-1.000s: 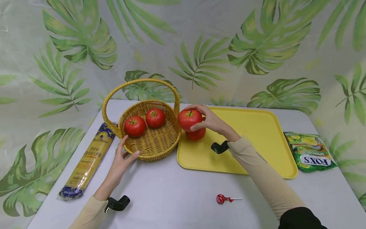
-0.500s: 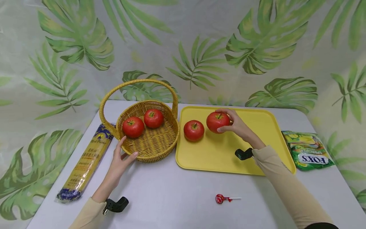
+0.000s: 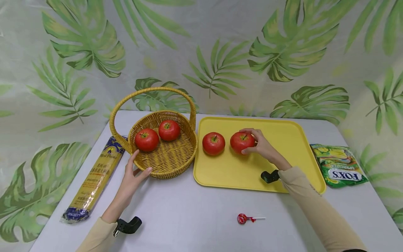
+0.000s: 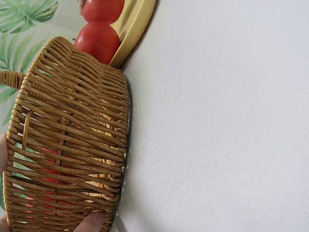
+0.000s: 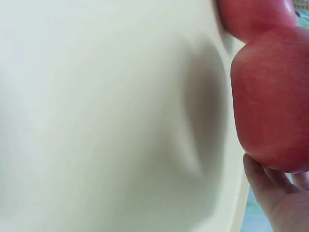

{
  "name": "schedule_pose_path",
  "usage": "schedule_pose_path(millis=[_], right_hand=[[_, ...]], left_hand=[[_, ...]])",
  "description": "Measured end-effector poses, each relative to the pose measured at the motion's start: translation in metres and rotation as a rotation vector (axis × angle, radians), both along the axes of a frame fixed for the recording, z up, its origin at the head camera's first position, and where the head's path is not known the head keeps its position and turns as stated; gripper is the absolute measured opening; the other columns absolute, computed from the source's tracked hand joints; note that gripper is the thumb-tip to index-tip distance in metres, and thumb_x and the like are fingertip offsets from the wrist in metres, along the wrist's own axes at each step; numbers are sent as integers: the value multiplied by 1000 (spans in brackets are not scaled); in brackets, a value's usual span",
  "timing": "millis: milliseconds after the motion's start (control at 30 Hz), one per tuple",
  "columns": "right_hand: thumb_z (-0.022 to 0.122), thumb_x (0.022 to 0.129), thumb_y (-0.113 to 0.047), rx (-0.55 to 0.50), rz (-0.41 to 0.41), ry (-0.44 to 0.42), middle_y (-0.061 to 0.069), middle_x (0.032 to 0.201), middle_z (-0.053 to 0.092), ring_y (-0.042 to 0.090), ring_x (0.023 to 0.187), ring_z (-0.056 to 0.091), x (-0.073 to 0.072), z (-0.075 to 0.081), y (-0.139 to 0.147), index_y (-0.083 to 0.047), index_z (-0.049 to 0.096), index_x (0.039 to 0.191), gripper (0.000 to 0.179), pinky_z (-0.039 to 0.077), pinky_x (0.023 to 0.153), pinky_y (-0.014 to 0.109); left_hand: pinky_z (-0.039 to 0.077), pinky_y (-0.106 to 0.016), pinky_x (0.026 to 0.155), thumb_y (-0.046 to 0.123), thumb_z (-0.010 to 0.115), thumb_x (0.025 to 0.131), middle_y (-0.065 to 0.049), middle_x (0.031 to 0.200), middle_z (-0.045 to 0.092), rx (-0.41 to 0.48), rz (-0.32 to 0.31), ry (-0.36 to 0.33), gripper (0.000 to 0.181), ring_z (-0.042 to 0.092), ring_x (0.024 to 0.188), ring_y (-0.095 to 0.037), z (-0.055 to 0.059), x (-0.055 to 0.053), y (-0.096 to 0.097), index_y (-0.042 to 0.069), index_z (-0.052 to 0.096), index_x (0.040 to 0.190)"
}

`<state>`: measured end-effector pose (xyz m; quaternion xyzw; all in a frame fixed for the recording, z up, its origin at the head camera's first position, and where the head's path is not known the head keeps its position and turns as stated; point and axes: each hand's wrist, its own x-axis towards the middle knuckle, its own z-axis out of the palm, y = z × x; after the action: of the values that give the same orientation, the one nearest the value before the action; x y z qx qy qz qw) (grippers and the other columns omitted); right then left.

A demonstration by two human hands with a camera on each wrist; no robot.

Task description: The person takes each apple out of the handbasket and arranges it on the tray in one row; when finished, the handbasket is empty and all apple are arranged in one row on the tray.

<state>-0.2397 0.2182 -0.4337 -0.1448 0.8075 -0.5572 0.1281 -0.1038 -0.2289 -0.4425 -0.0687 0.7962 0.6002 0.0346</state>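
Observation:
In the head view my right hand (image 3: 259,145) grips a red apple (image 3: 241,142) from its right side, thumb in front and fingers behind. This apple is low at the yellow tray (image 3: 267,171); whether it touches the surface I cannot tell. A second apple (image 3: 213,144) sits on the tray just left of it. My left hand (image 3: 130,180) holds the near-left rim of the wicker basket (image 3: 171,173), with the thumb and index finger spread apart on it. One fingertip (image 4: 92,222) touches the woven outer wall in the left wrist view. Two apples (image 3: 146,139) lie inside the basket.
A spaghetti pack (image 3: 94,180) lies left of the basket. Beyond the tray's right edge is a green FOX'S bag (image 3: 340,166). A red lollipop (image 3: 247,218) rests on the white table (image 3: 189,210) near the front. The basket's tall handle (image 3: 152,90) arches upward.
My right hand has carried its apple rightward from above the other tray apple, then lowered it toward the tray. My left hand has stayed at the basket rim.

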Motion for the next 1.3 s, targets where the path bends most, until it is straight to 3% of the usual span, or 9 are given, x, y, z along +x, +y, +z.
schedule_pose_path(millis=[367, 633, 900, 1067, 1167, 1300], right_hand=[[77, 77, -9, 56, 30, 45, 20, 131, 29, 41, 119, 41, 2, -9, -1, -8, 42, 137, 69, 38, 97, 50], [75, 80, -15, 124, 68, 12, 23, 136, 24, 42, 122, 35, 3, -8, 4, -8, 31, 141, 76, 37, 99, 56], [72, 85, -20, 108, 124, -16, 19, 143, 27, 39, 128, 32, -3, -6, 6, -7, 27, 141, 74, 34, 102, 55], [70, 88, -17, 61, 99, 118, 19, 142, 34, 39, 130, 32, -6, 12, -2, -4, 36, 139, 63, 25, 107, 55], [69, 88, -12, 22, 101, 195, 18, 138, 41, 40, 128, 36, 0, 33, -16, -2, 43, 135, 55, 24, 108, 55], [66, 90, -9, -19, 148, 202, 17, 135, 44, 40, 123, 41, 11, 60, -45, 1, 45, 133, 50, 31, 104, 55]], left_hand=[[24, -65, 103, 28, 61, 95, -16, 156, -10, 2, 6, -5, 83, 14, 136, -50, 1, 1, 1, 29, 3, 154], [23, -64, 104, 27, 61, 95, -15, 155, -12, 15, 5, -10, 83, 13, 136, -50, 2, 1, 1, 29, 3, 154], [24, -64, 103, 27, 61, 95, -16, 155, -10, 11, 8, -7, 83, 14, 136, -50, 0, 0, 0, 28, 3, 155], [25, -64, 103, 27, 61, 95, -16, 155, -10, 5, 8, -5, 83, 14, 136, -50, 0, 0, 0, 28, 4, 155], [25, -65, 103, 28, 61, 95, -16, 155, -11, -3, 5, -5, 83, 14, 136, -50, 0, 0, 0, 29, 3, 155], [25, -64, 103, 29, 61, 95, -16, 156, -11, -9, 5, -5, 83, 14, 136, -50, 0, 1, 0, 29, 3, 155]])
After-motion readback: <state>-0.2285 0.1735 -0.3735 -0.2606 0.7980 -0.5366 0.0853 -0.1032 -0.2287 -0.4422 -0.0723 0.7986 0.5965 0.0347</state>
